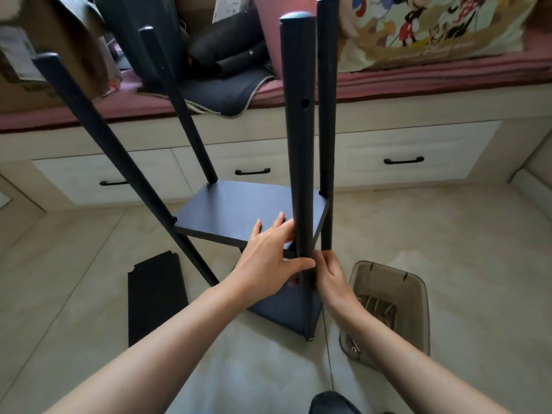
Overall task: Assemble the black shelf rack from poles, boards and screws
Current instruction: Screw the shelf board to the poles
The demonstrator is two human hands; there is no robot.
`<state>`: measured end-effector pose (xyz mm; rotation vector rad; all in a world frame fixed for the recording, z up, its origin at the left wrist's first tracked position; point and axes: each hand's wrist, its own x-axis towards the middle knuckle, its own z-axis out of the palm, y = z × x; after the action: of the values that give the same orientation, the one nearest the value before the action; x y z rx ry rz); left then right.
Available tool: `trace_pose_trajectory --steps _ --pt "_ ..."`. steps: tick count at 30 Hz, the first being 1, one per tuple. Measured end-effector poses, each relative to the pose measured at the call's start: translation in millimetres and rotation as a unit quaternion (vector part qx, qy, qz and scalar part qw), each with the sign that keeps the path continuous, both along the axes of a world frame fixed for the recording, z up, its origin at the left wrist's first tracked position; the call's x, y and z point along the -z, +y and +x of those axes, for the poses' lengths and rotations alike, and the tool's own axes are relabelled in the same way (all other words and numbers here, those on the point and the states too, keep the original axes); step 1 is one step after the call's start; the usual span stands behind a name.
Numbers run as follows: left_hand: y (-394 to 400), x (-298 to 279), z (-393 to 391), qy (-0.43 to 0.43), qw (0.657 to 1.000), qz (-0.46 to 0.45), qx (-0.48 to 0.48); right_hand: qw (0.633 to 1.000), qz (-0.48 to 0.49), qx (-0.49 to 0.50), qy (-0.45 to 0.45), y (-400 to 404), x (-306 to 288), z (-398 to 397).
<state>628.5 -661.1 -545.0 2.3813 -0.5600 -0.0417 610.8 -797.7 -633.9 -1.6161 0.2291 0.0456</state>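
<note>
The black shelf rack stands on the floor in front of me, its poles rising toward the camera. A mid-level board (239, 210) sits between the poles, and a lower board (286, 309) rests near the floor. My left hand (268, 258) lies with its fingers on the mid board's near corner, and its thumb presses the nearest pole (298, 144). My right hand (331, 276) curls around the same pole from the right, just below the board. A loose black board (155, 294) lies flat on the floor to the left.
A translucent brown plastic box (388, 306) holding screws and small hardware sits on the floor at the right. Behind the rack runs a low drawer unit (403, 150) topped with a pink mattress, cardboard boxes and dark bags. Pale floor tiles surround the rack.
</note>
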Motion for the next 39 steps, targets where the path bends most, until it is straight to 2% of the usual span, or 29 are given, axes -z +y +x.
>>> trace_pose_trajectory --steps 4,8,19,27,33,39 --pt "14 -19 4 0.015 0.997 -0.076 -0.018 0.994 0.063 0.038 -0.077 19 -10 -1" --pt "37 -36 11 0.041 0.986 -0.155 -0.036 0.991 0.093 0.023 -0.097 35 -32 11" --pt "121 -47 10 0.030 0.943 -0.301 -0.142 0.979 -0.018 -0.075 -0.186 97 -77 42" --pt "181 -27 -12 0.027 0.888 -0.400 -0.226 0.969 -0.050 -0.150 -0.190 151 -95 52" --pt "215 -7 -31 0.032 0.828 -0.486 -0.279 0.957 -0.095 -0.197 -0.189 189 -93 54" --pt "238 21 -47 0.037 0.808 -0.511 -0.292 0.943 -0.143 -0.233 -0.191 210 -80 53"
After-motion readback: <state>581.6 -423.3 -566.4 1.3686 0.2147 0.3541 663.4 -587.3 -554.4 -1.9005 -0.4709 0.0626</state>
